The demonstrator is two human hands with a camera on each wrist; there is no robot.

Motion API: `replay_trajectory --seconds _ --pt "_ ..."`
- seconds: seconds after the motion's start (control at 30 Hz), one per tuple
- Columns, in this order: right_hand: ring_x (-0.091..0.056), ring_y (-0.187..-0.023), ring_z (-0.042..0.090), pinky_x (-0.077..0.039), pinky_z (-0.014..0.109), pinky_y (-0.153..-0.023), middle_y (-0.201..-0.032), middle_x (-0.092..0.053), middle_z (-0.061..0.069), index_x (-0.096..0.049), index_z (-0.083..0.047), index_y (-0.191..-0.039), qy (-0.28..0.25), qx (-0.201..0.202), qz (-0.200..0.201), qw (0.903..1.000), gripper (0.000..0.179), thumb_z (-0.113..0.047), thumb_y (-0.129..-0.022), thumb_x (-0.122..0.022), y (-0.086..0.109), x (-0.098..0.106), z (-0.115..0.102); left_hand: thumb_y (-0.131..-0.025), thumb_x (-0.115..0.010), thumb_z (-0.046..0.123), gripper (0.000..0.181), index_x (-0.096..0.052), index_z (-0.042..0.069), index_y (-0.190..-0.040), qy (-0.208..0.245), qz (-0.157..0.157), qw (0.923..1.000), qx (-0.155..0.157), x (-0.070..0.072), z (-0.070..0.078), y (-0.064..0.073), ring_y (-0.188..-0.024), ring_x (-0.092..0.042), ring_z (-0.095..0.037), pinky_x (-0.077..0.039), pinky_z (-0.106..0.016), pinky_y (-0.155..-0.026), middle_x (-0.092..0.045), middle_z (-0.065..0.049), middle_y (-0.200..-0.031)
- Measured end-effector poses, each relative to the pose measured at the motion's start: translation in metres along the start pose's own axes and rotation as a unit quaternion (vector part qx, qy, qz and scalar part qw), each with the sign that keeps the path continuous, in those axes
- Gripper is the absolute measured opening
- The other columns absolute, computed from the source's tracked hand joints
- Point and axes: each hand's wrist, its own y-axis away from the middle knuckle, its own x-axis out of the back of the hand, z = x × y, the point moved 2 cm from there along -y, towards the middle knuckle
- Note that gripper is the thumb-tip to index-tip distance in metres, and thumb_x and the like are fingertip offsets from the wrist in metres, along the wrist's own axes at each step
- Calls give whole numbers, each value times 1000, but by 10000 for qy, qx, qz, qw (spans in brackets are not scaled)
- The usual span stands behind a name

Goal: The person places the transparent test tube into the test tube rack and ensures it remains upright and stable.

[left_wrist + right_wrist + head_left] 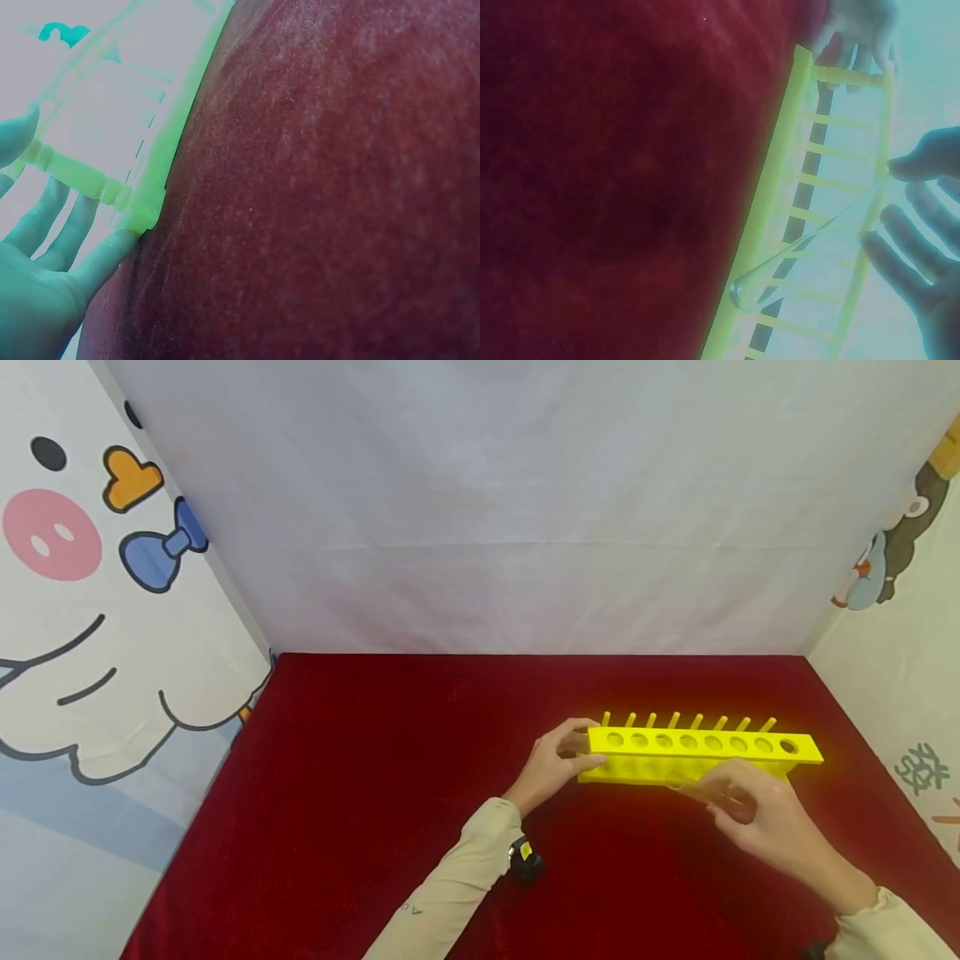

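A yellow test tube rack [690,755] stands on the red cloth, with a row of round holes in its top plate and a row of pegs along the back. At its left end my left hand [551,764] grips it, thumb in front and fingers behind; the left wrist view shows that hand [45,277] around the end post. In front of the rack's right half, my right hand [765,814] pinches a clear glass test tube [810,236] near one end. The tube slants, its rounded end pointing away from the fingers. No tubes show in the rack's holes.
Red cloth [375,793] covers the table. A pale curtain [480,527] hangs behind it. Panels with cartoon prints stand on the left [202,660] and right [885,677]. A small black device [527,864] sits at my left wrist.
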Motion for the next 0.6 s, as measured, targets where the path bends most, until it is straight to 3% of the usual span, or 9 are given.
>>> replay_trajectory --seconds 0.3,0.6 --pt "-56 -76 9 -46 10 -69 -87 -60 -7 -63 -12 -93 -153 3 199 9997 53 16 -52 -80 1 4 0 -83 -73 25 39 -58 36 -118 -16 20 9999 101 1 3 2 -93 -59 -10 -52 -26 -69 -65 5 -107" --pt "-55 -82 0 -48 12 -68 -90 -61 -9 -62 -11 -95 -162 -129 317 9993 56 17 -51 -82 -1 9 3 -83 -72 26 39 -58 35 -118 -49 16 9999 95 2 4 2 -94 -59 -9 -51 -26 -71 -65 6 -109"
